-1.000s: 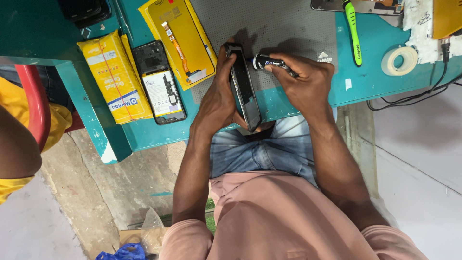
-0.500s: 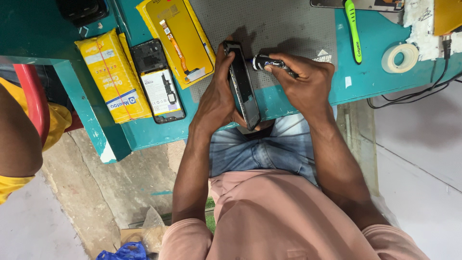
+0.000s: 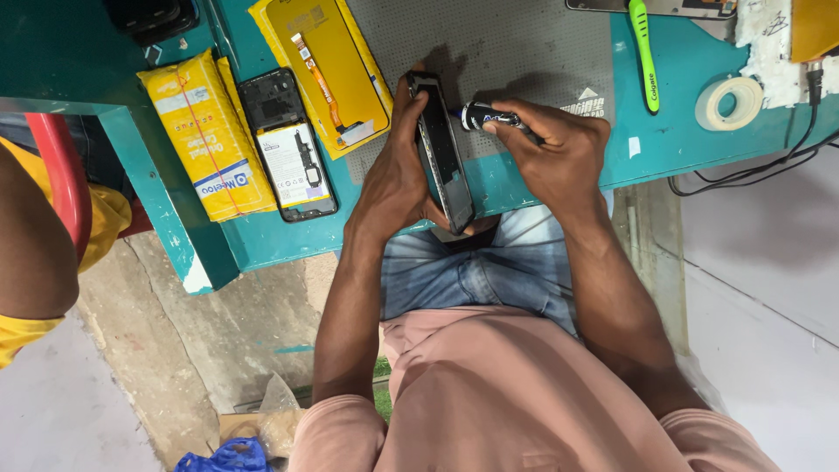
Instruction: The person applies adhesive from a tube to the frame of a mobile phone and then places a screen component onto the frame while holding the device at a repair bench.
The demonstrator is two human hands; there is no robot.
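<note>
A dark phone [image 3: 444, 149] stands on edge at the near rim of the teal counter [image 3: 673, 144], the left hand [image 3: 398, 179] fingers clamped on it. The right hand [image 3: 559, 157] fingers pinch a small black tube [image 3: 479, 115] against its side. An opened phone [image 3: 288, 144] lies well left.

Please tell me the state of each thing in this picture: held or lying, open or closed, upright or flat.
Left hand: grips the phone.
Phone: held on edge, tilted.
Right hand: holds the dark tool.
Dark tool: tip at the phone's side.
Opened phone: flat, back cover off.
Yellow screen part: flat.
Yellow packet: lying, closed.
Tape roll: flat.
Green toothbrush: lying.
</note>
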